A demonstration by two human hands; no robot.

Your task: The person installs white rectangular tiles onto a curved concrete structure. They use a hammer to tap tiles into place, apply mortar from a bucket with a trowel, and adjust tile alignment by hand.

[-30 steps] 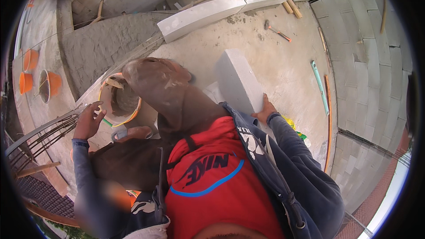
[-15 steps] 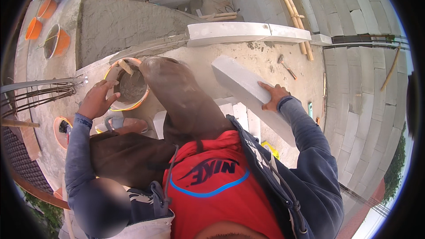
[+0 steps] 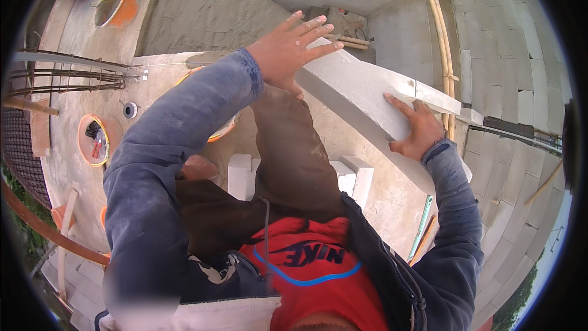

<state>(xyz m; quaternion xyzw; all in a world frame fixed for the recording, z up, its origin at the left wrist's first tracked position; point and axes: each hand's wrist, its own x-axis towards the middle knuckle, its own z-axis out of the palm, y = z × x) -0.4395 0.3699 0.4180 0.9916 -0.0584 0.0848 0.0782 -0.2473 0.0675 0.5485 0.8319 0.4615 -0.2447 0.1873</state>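
A long pale lightweight concrete block [image 3: 367,107] is tilted diagonally in front of me, its far end up and to the left. My right hand [image 3: 419,124] grips it toward its near end, thumb and fingers spread across its width. At the far end, my left hand [image 3: 294,49] is stretched out with fingers apart. It reaches over that end, but I cannot tell whether it presses on the block. Partly behind the held block lies a laid course of similar blocks [image 3: 438,95]. My left forearm hides most of a mortar bucket [image 3: 225,132].
An orange-rimmed bucket with tools [image 3: 108,147] stands at left, near a small round roll [image 3: 130,110] and protruding rebar [image 3: 73,79]. Another orange bucket [image 3: 127,7] is at far left. Short blocks [image 3: 239,176] stand by my legs. Bamboo poles [image 3: 442,43] lean at the back right. A green level [image 3: 421,224] lies right.
My left hand has moved from beside the mortar bucket, right and away from me, to the block's far end. My right hand has raised the block and moved it away from me, toward the laid course.
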